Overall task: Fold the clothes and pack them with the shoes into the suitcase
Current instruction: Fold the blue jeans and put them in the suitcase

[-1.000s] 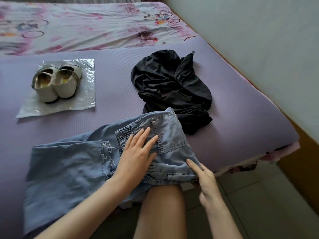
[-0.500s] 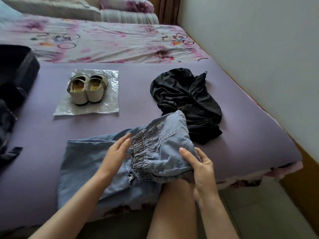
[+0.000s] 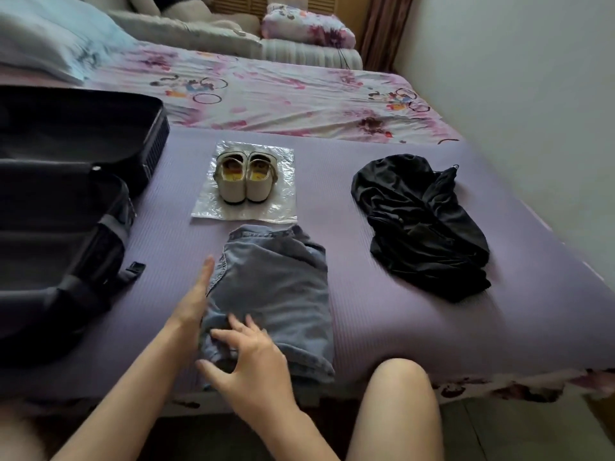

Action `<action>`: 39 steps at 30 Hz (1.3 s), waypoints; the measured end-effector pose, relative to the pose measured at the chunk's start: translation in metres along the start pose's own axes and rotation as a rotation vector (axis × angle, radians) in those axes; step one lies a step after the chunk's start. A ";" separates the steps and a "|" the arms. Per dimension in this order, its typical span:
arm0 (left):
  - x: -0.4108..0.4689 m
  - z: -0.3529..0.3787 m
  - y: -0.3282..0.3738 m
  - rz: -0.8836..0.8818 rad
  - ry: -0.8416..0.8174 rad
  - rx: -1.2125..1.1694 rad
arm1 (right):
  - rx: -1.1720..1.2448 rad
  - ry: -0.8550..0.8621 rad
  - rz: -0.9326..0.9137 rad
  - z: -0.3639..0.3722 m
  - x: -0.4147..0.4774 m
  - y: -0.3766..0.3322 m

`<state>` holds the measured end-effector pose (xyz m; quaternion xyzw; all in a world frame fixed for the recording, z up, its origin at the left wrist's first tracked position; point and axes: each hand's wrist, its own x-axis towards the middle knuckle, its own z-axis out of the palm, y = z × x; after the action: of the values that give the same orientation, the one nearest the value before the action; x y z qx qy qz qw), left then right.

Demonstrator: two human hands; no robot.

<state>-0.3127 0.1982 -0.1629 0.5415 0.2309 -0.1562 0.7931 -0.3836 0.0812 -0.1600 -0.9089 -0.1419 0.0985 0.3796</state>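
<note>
Folded blue jeans (image 3: 276, 294) lie in a compact stack on the purple mat near the bed's front edge. My left hand (image 3: 196, 297) lies flat with straight fingers against the stack's left side. My right hand (image 3: 249, 357) rests on the near end of the jeans with fingers spread and bent. A pair of cream shoes (image 3: 244, 181) stands on a clear plastic sheet (image 3: 213, 207) just beyond the jeans. A crumpled black garment (image 3: 422, 221) lies to the right. An open black suitcase (image 3: 66, 207) sits at the left.
The purple mat (image 3: 382, 321) covers the near part of a bed with a floral sheet (image 3: 283, 101). Pillows (image 3: 50, 44) lie at the head. A pale wall (image 3: 532, 78) runs along the right. My bare knee (image 3: 399, 394) is at the bed's front edge.
The jeans went from a half-folded bundle lifted in both hands to a compact stack lying on the mat. My view has risen, and the suitcase now shows at the left.
</note>
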 end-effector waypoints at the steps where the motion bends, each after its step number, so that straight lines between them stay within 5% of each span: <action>1: 0.003 -0.009 -0.003 0.038 0.059 0.110 | -0.012 -0.037 -0.009 0.009 -0.001 -0.001; 4: 0.015 -0.039 -0.014 0.230 0.274 0.495 | 0.048 0.001 -0.001 0.009 -0.003 0.010; 8: 0.028 -0.054 -0.021 0.251 0.276 0.636 | -0.067 0.120 0.090 -0.013 -0.004 0.051; 14: 0.039 -0.062 -0.035 0.219 0.286 0.864 | -0.359 -0.107 0.117 -0.001 -0.017 0.107; 19: 0.043 -0.048 -0.017 0.552 0.318 1.042 | -0.266 -0.064 0.063 0.000 -0.021 0.111; 22: 0.059 -0.022 0.010 0.779 0.220 1.097 | 0.105 0.135 0.191 -0.001 -0.029 0.100; 25: 0.085 0.007 0.032 0.724 0.109 1.190 | 0.460 0.407 0.558 -0.003 -0.030 0.095; 27: 0.098 0.021 0.038 0.594 0.034 1.369 | 0.395 0.411 0.645 -0.001 -0.026 0.099; 30: 0.106 0.019 0.035 0.528 0.054 1.517 | 0.477 0.504 0.624 -0.006 -0.018 0.108; 35: 0.106 -0.023 0.034 0.495 0.259 1.278 | 0.448 0.606 0.437 -0.048 0.020 0.112; 39: 0.097 -0.058 0.034 0.462 0.447 1.185 | 0.343 0.515 0.274 -0.082 0.088 0.112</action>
<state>-0.2252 0.2649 -0.2055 0.9399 0.1429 0.0331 0.3083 -0.2572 -0.0192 -0.1897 -0.8375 0.1009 -0.0620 0.5335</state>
